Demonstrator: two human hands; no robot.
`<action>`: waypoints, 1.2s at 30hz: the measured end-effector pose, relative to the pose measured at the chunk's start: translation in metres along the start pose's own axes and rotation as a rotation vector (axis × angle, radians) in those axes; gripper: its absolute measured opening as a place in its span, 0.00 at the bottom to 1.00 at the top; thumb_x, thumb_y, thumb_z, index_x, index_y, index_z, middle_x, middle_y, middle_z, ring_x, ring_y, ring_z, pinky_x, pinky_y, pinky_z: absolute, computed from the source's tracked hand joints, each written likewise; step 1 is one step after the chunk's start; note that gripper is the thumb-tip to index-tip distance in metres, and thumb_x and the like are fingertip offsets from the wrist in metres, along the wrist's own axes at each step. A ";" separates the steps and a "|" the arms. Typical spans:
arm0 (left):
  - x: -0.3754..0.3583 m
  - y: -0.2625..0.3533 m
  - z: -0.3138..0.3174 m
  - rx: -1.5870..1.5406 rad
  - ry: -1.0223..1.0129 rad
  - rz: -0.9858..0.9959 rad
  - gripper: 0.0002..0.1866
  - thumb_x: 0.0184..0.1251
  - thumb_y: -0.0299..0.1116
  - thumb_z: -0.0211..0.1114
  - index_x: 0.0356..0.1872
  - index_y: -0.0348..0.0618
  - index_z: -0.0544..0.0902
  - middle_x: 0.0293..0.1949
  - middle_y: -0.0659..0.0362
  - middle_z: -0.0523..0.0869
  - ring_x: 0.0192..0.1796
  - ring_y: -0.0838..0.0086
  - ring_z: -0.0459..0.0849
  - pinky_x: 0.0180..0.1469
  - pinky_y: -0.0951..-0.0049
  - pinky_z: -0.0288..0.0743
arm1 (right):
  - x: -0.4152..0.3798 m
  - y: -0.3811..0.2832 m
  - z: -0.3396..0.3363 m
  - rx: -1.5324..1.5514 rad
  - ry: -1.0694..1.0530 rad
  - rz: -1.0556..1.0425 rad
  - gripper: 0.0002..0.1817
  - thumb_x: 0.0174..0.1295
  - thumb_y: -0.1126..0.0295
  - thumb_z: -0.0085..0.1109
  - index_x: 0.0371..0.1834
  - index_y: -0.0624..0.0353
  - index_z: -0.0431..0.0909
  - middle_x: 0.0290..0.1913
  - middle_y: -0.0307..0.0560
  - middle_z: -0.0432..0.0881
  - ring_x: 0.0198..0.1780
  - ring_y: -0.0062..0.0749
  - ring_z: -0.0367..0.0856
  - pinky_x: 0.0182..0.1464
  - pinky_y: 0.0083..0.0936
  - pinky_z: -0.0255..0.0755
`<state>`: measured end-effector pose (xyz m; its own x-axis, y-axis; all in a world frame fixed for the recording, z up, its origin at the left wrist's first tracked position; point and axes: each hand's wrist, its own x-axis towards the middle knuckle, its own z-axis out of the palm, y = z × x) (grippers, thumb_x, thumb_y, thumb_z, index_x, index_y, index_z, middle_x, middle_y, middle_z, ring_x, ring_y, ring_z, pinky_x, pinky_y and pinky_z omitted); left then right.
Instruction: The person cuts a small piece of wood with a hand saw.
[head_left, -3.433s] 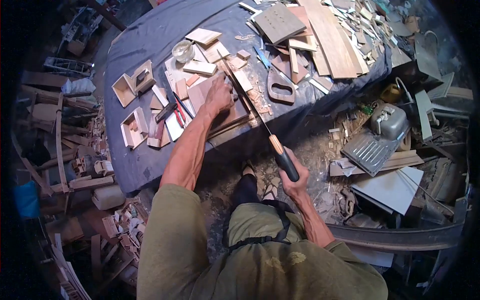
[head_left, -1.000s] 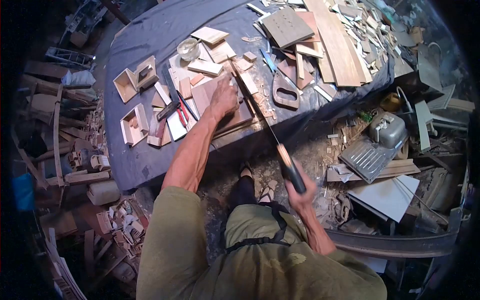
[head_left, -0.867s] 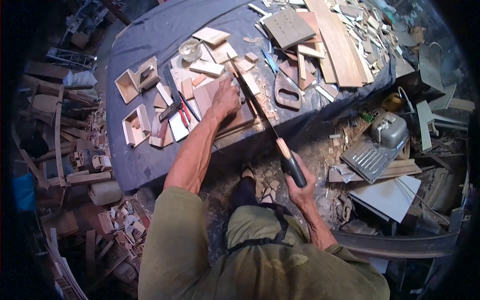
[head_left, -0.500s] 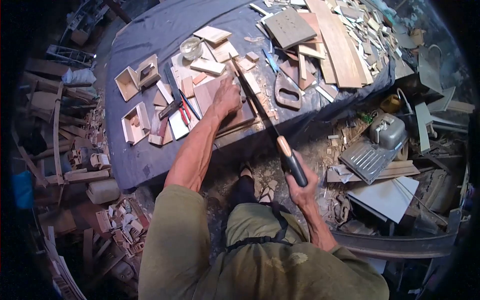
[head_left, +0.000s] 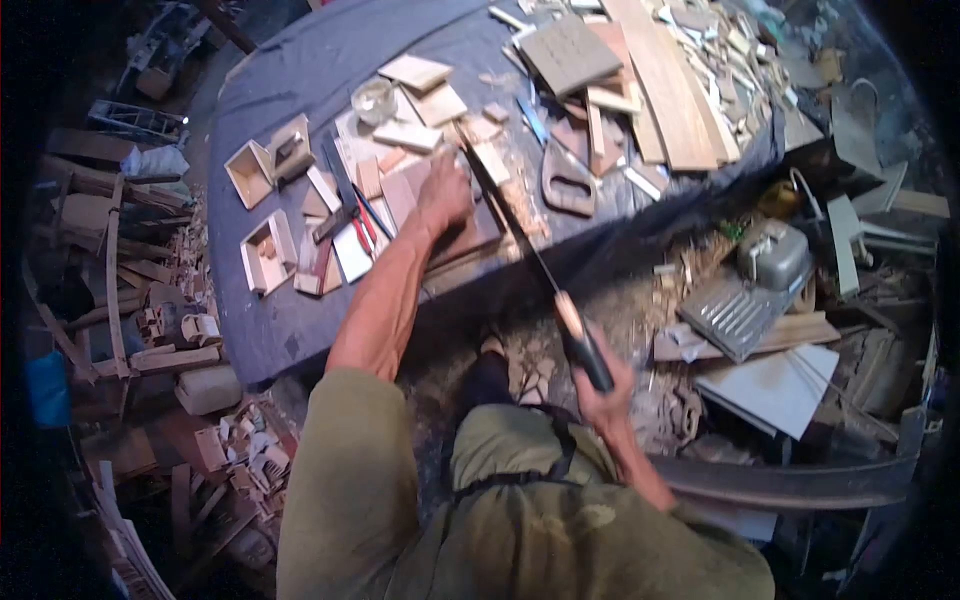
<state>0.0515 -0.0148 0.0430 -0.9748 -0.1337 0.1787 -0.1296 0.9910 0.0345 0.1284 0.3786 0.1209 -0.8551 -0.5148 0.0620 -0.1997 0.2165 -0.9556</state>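
My right hand (head_left: 605, 392) is closed round the black and light-wood handle of a saw (head_left: 520, 232), whose dark blade points up and left over the bench. My left hand (head_left: 445, 195) is closed and presses on a brown wooden board (head_left: 472, 232) at the bench edge, just left of the blade. Its fingertips are hidden, so what they grip is not clear. Beside my left forearm lie red-handled pliers (head_left: 363, 232) and a hammer (head_left: 336, 224). A glass jar (head_left: 374, 102) stands among light wood pieces behind.
Dark cloth covers the bench (head_left: 290, 345). Small wooden boxes (head_left: 268, 252) sit at left. A second saw (head_left: 567, 184) lies right of the blade, near stacked planks (head_left: 665, 85). On the floor are a metal sink (head_left: 745, 300) and scrap wood (head_left: 245, 455).
My right hand and the saw handle have moved slightly down, towards my body. The bench and its items have shifted a little left in view. My left hand stays on the board.
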 end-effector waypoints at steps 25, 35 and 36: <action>-0.003 0.003 0.011 -0.193 0.036 -0.098 0.21 0.45 0.32 0.75 0.41 0.30 0.86 0.61 0.34 0.74 0.63 0.41 0.74 0.67 0.54 0.71 | 0.021 0.000 0.008 0.097 -0.010 0.081 0.32 0.54 0.80 0.61 0.68 0.60 0.75 0.43 0.45 0.85 0.42 0.23 0.81 0.48 0.22 0.76; 0.000 0.009 -0.002 -0.163 -0.002 -0.062 0.17 0.52 0.34 0.69 0.39 0.29 0.86 0.49 0.36 0.81 0.59 0.46 0.73 0.65 0.55 0.69 | -0.052 -0.022 -0.048 0.048 -0.017 0.190 0.31 0.54 0.81 0.61 0.66 0.64 0.75 0.43 0.46 0.85 0.43 0.23 0.81 0.47 0.22 0.76; -0.002 0.010 -0.002 -0.154 0.026 -0.050 0.17 0.52 0.34 0.69 0.39 0.29 0.86 0.48 0.37 0.82 0.59 0.47 0.73 0.64 0.55 0.68 | -0.052 -0.022 -0.048 0.007 -0.013 0.143 0.31 0.54 0.81 0.61 0.66 0.65 0.75 0.44 0.46 0.86 0.43 0.22 0.81 0.46 0.21 0.76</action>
<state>0.0527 -0.0048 0.0451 -0.9625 -0.1849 0.1983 -0.1463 0.9700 0.1941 0.1542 0.4400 0.1525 -0.8683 -0.4897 -0.0788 -0.0728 0.2831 -0.9563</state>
